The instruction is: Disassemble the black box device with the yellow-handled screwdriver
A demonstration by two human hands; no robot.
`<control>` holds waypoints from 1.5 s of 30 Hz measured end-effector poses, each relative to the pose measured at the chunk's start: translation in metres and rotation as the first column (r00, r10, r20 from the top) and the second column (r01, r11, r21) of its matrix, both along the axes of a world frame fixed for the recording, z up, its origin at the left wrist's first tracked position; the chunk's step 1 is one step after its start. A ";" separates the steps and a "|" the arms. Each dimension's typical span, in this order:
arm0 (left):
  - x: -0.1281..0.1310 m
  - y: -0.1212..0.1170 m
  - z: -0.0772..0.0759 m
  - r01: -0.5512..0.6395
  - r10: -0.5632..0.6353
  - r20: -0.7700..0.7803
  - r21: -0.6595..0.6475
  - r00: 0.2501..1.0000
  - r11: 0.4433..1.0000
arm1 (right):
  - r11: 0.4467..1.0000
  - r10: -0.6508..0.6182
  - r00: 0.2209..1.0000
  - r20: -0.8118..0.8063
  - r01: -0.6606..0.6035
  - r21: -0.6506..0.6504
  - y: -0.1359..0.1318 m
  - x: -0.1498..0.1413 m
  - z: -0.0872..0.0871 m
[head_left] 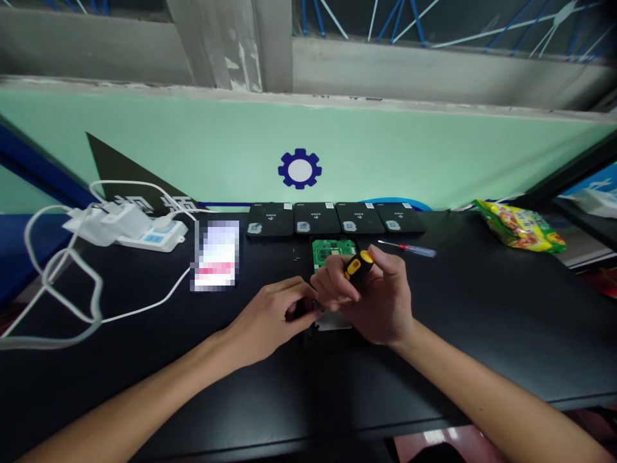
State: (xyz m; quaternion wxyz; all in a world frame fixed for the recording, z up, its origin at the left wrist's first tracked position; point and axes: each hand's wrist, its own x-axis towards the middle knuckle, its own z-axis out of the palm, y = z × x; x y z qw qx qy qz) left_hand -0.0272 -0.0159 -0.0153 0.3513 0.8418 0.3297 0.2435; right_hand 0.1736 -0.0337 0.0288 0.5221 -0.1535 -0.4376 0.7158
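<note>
My right hand [380,302] is wrapped round the black and yellow handle of a screwdriver [359,265]; its tip is hidden behind my fingers. Below it lies an opened black device with a green circuit board [333,247] in its upper part and a light grey panel [335,320] near its front end. My left hand [274,315] rests at the device's left edge, thumb and fingertips pinched together close to the right hand's fingers. Whatever the left fingertips hold is too small or covered to make out.
Several flat black boxes [315,218] stand in a row by the wall. A clear-handled screwdriver [409,248] lies right of the device, with a snack bag [523,225] farther right. To the left are a lit phone [216,254], tiny screws [295,258] and a white power strip [154,235] with looping cables.
</note>
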 end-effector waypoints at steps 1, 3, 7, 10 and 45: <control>-0.001 0.000 -0.001 0.005 -0.005 -0.004 0.004 1.000 1.000 | 1.000 0.007 1.000 -0.015 -0.007 -0.017 0.000 0.000 0.000; -0.002 0.000 -0.002 0.020 -0.020 -0.005 0.016 1.000 1.000 | 0.999 0.015 0.999 -0.036 -0.017 -0.038 0.001 0.001 0.000; -0.004 0.000 0.000 0.049 -0.048 -0.012 0.047 0.999 0.998 | 0.998 0.025 0.998 -0.058 -0.028 -0.059 0.002 0.001 -0.002; -0.003 0.000 0.003 0.057 -0.056 -0.020 0.048 0.998 0.997 | 0.996 0.042 0.997 -0.062 -0.047 -0.073 0.002 -0.001 -0.003; -0.002 0.000 0.005 0.062 -0.061 -0.018 0.035 0.998 0.997 | 0.999 0.024 1.000 0.006 -0.024 0.025 -0.001 -0.004 -0.008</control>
